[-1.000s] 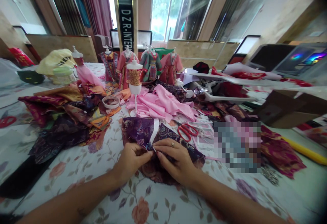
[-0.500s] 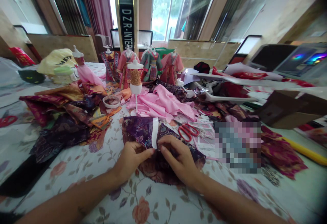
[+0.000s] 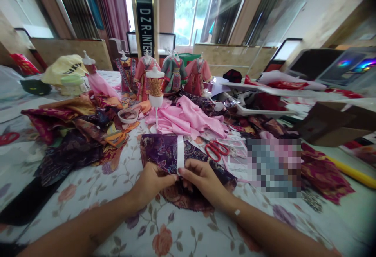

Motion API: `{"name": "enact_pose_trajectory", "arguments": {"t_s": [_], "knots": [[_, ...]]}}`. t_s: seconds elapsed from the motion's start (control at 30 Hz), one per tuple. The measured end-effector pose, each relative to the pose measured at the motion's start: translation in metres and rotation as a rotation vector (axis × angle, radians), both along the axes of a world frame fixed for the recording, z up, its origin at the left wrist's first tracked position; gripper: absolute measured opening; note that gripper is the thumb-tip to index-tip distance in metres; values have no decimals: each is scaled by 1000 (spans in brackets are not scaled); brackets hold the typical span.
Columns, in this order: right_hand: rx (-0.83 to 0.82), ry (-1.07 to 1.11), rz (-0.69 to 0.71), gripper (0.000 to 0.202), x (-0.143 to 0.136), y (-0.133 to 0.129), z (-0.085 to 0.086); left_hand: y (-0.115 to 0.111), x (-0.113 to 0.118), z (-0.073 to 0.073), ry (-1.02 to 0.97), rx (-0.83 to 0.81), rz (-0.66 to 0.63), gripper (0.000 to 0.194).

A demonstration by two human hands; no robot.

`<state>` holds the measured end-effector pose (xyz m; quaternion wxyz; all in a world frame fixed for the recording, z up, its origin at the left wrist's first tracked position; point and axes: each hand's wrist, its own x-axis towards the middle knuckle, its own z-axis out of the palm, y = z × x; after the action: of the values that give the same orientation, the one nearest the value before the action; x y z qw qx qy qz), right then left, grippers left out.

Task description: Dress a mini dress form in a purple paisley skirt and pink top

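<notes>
A dark purple patterned fabric (image 3: 160, 146) lies in front of me, its lower part folded back to a brownish floral side. My left hand (image 3: 152, 180) pinches the fold between thumb and fingers. A narrow white strip (image 3: 180, 149) stands across the purple side. At the strip's lower end my right hand (image 3: 202, 175) is closed, thumb and fingertips on the strip and the fabric fold. The two hands nearly meet there. Red-handled scissors (image 3: 216, 150) rest just right of the fabric. A small white scrap (image 3: 237, 212) shows on my right wrist.
Pink cloth (image 3: 188, 114) and a small dress form (image 3: 155, 87) stand beyond the fabric. A roll of tape (image 3: 128, 116) sits among patterned scraps (image 3: 73, 132) on the left. Several dressed miniature forms line the back. A cardboard box (image 3: 335, 124) is at right.
The white strip has straightened and shifted slightly right. My right fingers have moved down a little to its lower end. The white scrap on my right wrist now shows.
</notes>
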<state>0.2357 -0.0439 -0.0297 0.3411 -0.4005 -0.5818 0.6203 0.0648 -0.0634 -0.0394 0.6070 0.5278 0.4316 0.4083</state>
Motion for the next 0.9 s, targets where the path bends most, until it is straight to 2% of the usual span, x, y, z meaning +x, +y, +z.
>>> {"name": "enact_pose_trajectory", "arguments": {"t_s": [0.17,0.27,0.5,0.7,0.9], "knots": [[-99,60,18,37,-2,0,1,2,-2,-4,35,65,-37,20],[-128,94,18,37,-3,-1,2,2,-2,-3,34,50,-35,21],[-65,83,-20,36,-2,0,3,1,0,-1,37,7,10,20],[1,50,-18,35,0,0,-2,1,-1,3,19,-19,-30,22],[-27,59,-8,35,-1,-1,1,1,2,7,-40,-32,-42,19]]}}
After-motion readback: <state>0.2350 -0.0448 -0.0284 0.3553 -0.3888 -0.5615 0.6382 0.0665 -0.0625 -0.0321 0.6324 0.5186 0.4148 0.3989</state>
